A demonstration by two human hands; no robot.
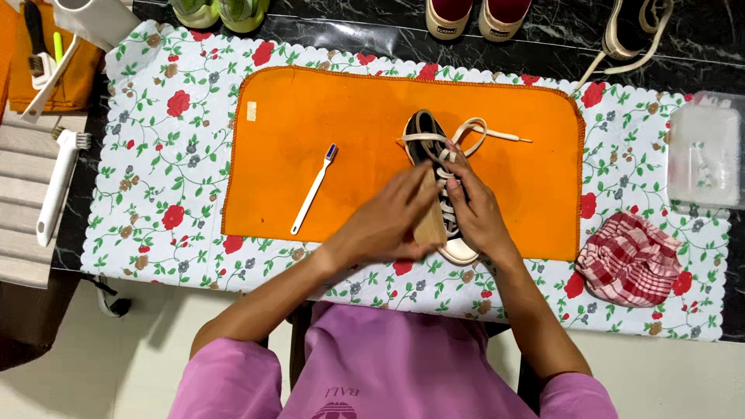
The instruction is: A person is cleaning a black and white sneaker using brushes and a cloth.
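Two hands meet on a dark sneaker [434, 167] lying on the orange mat [326, 132]. Its left hand [384, 221] grips a wooden brush [431, 217] against the shoe; its right hand [475, 213] closes over the laces and side. Likely light, with soft canvas and a stiffer pale sole, it seems best held at the sole's sides. Cream laces [466, 136] trail loose above. A toothbrush [313, 189] lies left of it.

Middle of the black sneaker [431, 147] is covered by the left hand [386, 219] and right hand [475, 213]. Wooden brush [431, 221] is largely hidden; bristles cannot be seen. Two shoe pairs [219, 11] [477, 15] and a laced shoe [632, 31] are cut off at top edge. Contents of the clear plastic box [705, 151] are too blurred to tell.
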